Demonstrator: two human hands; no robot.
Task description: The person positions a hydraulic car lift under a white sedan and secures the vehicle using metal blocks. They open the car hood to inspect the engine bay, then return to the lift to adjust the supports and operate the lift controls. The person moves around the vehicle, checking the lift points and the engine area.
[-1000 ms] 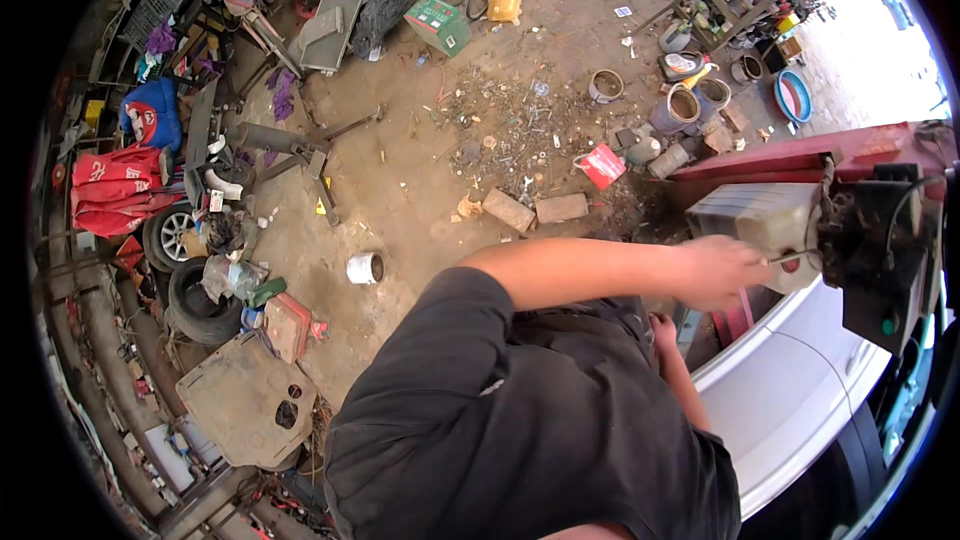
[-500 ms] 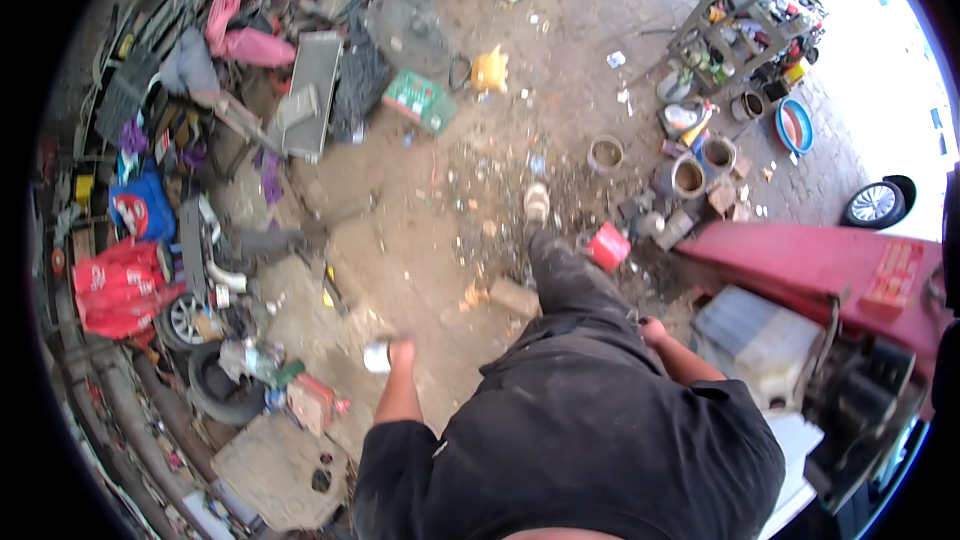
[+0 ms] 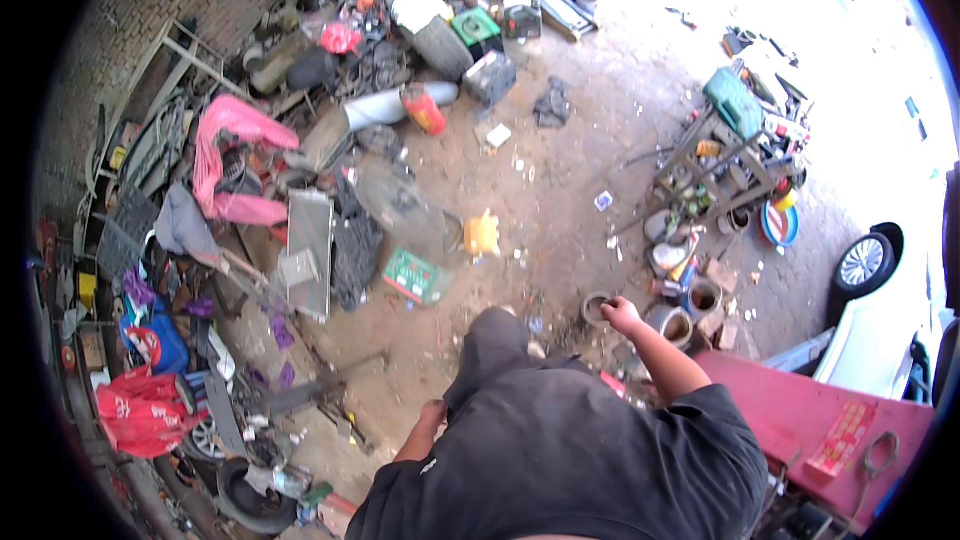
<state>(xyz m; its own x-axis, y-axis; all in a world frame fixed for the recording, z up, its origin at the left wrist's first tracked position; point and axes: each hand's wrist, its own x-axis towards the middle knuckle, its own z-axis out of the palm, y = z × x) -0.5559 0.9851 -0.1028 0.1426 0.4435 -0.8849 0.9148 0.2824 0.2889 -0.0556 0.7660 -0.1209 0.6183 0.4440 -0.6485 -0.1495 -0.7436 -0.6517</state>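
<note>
My right hand (image 3: 622, 314) is out ahead with its fingers curled, and nothing shows in it. It overlaps the edge of a round open tin (image 3: 594, 308) on the ground; I cannot tell whether they touch. Right of it stand two round pots, a nearer one (image 3: 672, 324) and a farther one (image 3: 704, 296). My left hand (image 3: 433, 414) hangs beside my left thigh. Its fingers are hidden, and the white cup-like thing it held earlier does not show. My left knee (image 3: 495, 332) is raised forward.
A green box (image 3: 412, 276) and a yellow plastic piece (image 3: 482, 234) lie ahead. Scrap, with a pink cover (image 3: 240, 155), lines the left. A loaded metal rack (image 3: 700, 165) stands right, beyond a red panel (image 3: 790, 410). A white car's wheel (image 3: 866, 260) is far right.
My view has moved forward, so ground things sit lower in it. The right hand has swung ahead over the tin; the left has drawn back to my thigh, its white thing now hidden.
</note>
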